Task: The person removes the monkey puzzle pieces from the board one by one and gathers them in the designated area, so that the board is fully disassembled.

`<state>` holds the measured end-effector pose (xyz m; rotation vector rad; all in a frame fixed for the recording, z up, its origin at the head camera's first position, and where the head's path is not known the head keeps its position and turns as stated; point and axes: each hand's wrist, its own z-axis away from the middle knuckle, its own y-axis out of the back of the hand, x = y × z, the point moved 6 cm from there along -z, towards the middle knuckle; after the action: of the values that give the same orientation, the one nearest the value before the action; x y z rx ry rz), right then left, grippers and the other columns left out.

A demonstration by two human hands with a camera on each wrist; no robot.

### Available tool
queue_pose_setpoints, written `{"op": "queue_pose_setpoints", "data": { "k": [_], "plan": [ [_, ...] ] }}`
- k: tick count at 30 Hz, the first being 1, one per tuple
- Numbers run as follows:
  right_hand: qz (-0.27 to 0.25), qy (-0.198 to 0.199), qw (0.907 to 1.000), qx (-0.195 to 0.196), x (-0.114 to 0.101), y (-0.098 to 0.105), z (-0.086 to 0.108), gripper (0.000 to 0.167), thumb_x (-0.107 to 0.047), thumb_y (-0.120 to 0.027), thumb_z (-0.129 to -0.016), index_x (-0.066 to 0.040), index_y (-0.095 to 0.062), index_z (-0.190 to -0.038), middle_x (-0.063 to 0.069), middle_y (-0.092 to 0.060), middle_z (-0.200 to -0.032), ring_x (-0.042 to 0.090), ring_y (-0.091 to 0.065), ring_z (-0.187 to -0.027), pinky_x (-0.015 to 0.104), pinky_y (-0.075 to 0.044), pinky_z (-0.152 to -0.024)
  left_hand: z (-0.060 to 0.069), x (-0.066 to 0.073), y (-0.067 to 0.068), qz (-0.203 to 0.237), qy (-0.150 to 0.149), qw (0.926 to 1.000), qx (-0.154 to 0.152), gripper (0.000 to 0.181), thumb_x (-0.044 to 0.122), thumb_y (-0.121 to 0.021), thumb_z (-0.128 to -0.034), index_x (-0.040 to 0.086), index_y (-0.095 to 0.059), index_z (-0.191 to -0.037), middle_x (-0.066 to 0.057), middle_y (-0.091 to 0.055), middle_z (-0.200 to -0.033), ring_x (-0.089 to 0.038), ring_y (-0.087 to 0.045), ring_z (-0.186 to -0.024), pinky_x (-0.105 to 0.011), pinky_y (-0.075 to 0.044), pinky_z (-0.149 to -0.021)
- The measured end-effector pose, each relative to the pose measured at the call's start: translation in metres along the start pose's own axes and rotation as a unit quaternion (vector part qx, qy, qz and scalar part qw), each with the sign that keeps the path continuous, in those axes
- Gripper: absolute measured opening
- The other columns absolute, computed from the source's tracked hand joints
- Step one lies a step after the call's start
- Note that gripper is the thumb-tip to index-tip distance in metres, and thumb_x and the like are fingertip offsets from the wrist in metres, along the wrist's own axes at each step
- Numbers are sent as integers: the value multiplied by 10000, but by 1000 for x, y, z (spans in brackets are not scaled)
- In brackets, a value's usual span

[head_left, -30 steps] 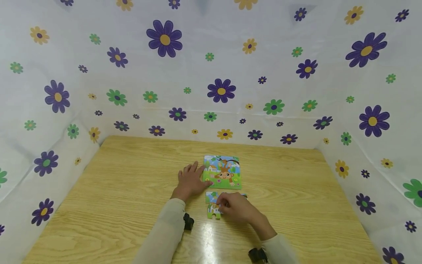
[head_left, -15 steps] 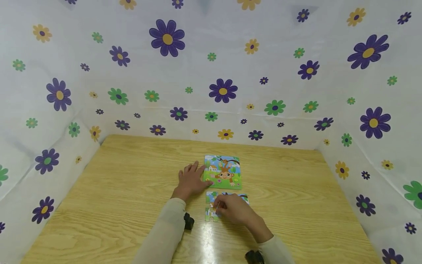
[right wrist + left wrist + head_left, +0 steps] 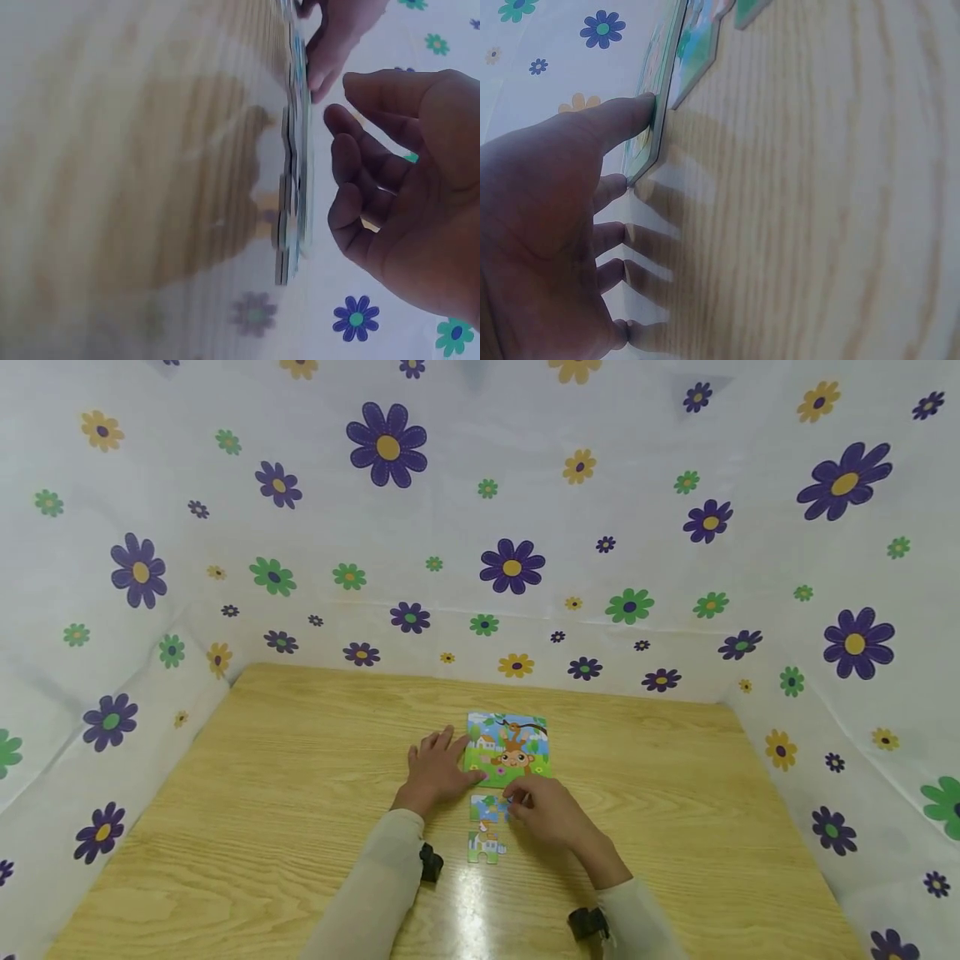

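Observation:
My left hand (image 3: 437,770) lies at the left side of a square monkey picture board (image 3: 508,750), its thumb resting on the lower left corner and its other fingers spread on the tabletop. In the left wrist view the thumb presses the board's edge (image 3: 660,112). Just below the board are jigsaw pieces: a blue-and-green one (image 3: 483,808) and, under it, a piece with a house (image 3: 482,847). My right hand (image 3: 546,810) hovers over the row's right part, covering other pieces. In the right wrist view its fingers are loosely bent, with nothing visible between thumb and fingertips.
The pale wooden table (image 3: 315,743) spreads around the pieces. White cloth walls (image 3: 442,510) with printed flowers stand behind and at both sides. A black wrist camera (image 3: 430,863) sits on the left sleeve, another camera (image 3: 587,923) on the right.
My right hand has released the house piece, which now sits slightly left and lower than a second ago. The hand moved up and to the right. My left hand stays in place.

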<state>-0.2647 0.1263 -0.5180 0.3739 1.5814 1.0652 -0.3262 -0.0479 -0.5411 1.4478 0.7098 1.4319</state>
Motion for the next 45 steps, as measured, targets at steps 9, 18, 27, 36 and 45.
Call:
{"op": "queue_pose_setpoints", "data": {
  "k": [9, 18, 27, 36, 45],
  "plan": [
    [287, -63, 9980, 562, 16, 15, -17, 215, -153, -687, -899, -134, -669, -1112, 5, -606, -1031, 87, -539, -846, 285, -488, -750, -1, 0, -2, -31, 12, 10000, -24, 774, 632, -570, -874, 265, -345, -1517, -77, -204, -1622, -374, -204, -1474, -653, -168, -1143],
    [397, -269, 9980, 413, 24, 20, -36, 334, -157, -632, -927, -90, -628, -1254, 66, -577, -1087, 181, -572, -916, 368, -509, -802, -1, 2, -1, -55, 25, 10000, -10, 777, 631, -577, -870, 266, -347, -1516, -72, -212, -1620, -371, -212, -1472, -653, -177, -1141],
    [569, -152, 9976, 365, 28, 18, -52, 322, -146, -602, -946, -87, -630, -1261, 96, -566, -1100, 176, -543, -882, 364, -488, -773, 5, 3, 4, -28, 113, 9999, 69, 768, 598, -616, -860, 239, -386, -1498, -91, -249, -1604, -373, -249, -1451, -645, -193, -1136],
    [701, -230, 9966, 358, 29, 12, -61, 303, -186, -625, -950, -82, -640, -1233, 137, -495, -1266, 225, -593, -979, 385, -517, -830, 8, 3, 4, -2, 146, 9999, 35, 767, 595, -622, -857, 231, -397, -1493, -104, -272, -1591, -388, -262, -1441, -642, -201, -1135],
    [1074, -92, 9939, 226, 27, 12, -71, 340, -179, -631, -944, -75, -598, -1266, 159, -514, -1303, 299, -581, -1087, 464, -500, -920, 8, 2, 3, 52, 133, 9999, 29, 757, 590, -616, -864, 238, -393, -1496, -103, -269, -1592, -387, -256, -1443, -647, -193, -1134]
  ]
}}
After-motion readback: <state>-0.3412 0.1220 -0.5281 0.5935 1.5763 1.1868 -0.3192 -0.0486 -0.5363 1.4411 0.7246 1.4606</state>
